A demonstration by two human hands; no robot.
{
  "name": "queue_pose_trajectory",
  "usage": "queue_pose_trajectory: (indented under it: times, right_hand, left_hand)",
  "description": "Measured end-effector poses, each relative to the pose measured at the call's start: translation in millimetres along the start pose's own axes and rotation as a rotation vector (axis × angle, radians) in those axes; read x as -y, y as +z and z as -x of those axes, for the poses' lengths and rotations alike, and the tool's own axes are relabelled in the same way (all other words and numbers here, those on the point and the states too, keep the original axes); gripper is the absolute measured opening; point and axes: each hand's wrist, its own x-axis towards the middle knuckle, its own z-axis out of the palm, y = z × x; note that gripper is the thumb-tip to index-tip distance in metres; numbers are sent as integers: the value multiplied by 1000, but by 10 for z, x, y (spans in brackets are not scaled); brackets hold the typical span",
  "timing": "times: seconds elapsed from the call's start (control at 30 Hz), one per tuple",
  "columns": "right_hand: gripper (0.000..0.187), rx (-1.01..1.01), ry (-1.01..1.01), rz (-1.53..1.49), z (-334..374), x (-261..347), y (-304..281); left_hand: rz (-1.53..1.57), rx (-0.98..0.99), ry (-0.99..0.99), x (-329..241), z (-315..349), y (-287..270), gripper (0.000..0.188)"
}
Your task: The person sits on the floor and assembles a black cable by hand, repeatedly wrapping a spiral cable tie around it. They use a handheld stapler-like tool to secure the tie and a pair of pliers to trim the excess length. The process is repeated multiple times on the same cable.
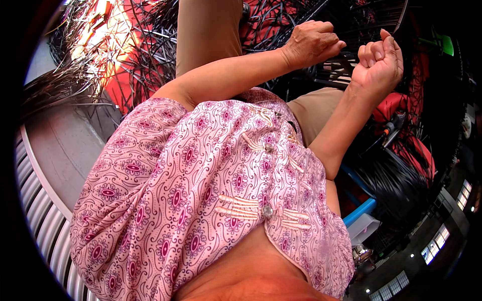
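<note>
Left hand (pixel 314 45), right hand (pixel 379 60) both curled, hold unclear; black strips (pixel 359 22) just behind them.

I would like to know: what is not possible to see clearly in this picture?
In the head view:
- Inside of the left hand and right hand: hidden by their curled fingers.
- Left trouser leg: cut off by the upper edge.
- White container: partly hidden behind the patterned blouse.
</note>
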Motion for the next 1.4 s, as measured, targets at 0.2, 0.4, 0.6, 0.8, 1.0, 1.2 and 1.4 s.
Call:
queue_pose_trajectory:
  times: [0.2,0.4,0.6,0.8,1.0,1.2,1.4]
  right_hand:
    - [15,42,53,-68,-257,-86,-47]
    - [17,80,99,-49,-25,41,-61]
    - [17,76,96,-41,126,97,-31]
    - [17,75,97,-49,71,103,-10]
    - [17,57,98,-22,-36,110,-12]
    - [17,62,94,-20,-46,115,0]
    - [18,64,103,-36,-45,131,-13]
  left_hand:
    - [11,-2,-2,-19,-14,-23,13]
    - [25,8,-24,6,-18,-22,13]
    - [3,11,-34,18,-33,6,24]
    - [19,39,-39,25,3,36,30]
    - [185,302,29,68,-89,-239,36]
    - [182,321,88,134,-82,-224,36]
    - [171,304,109,150,-68,-189,36]
